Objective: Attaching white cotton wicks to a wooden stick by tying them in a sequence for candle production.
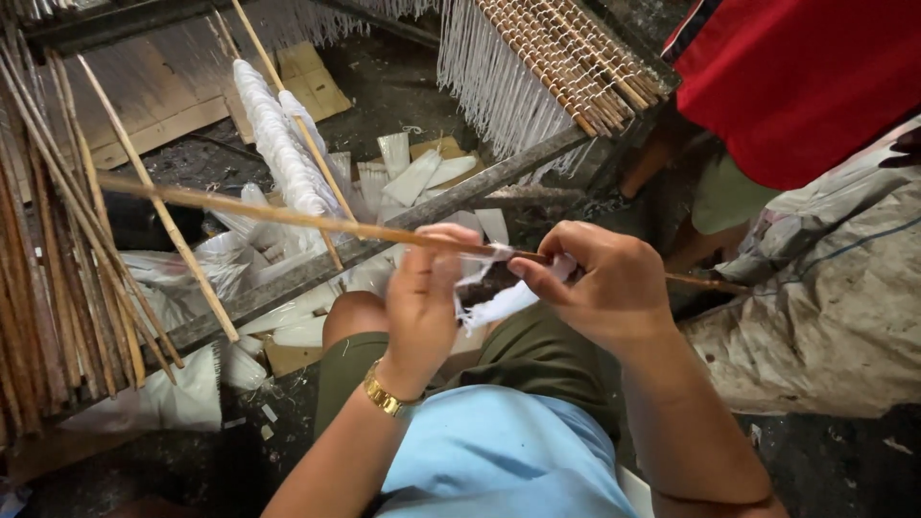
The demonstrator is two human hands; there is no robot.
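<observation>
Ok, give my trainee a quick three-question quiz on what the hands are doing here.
1. True or false: both the left hand and the right hand are on the long stick.
2. What hangs between the hands? A) white strands B) a metal chain C) a green leaf
3. What is worn on the left wrist?

Key: 1 true; 2 A; 3 a gold watch.

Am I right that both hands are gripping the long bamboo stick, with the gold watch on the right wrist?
Not quite: the head view shows the gold watch on the left wrist. The rest stands: left hand and right hand both grip the long bamboo stick.
</observation>
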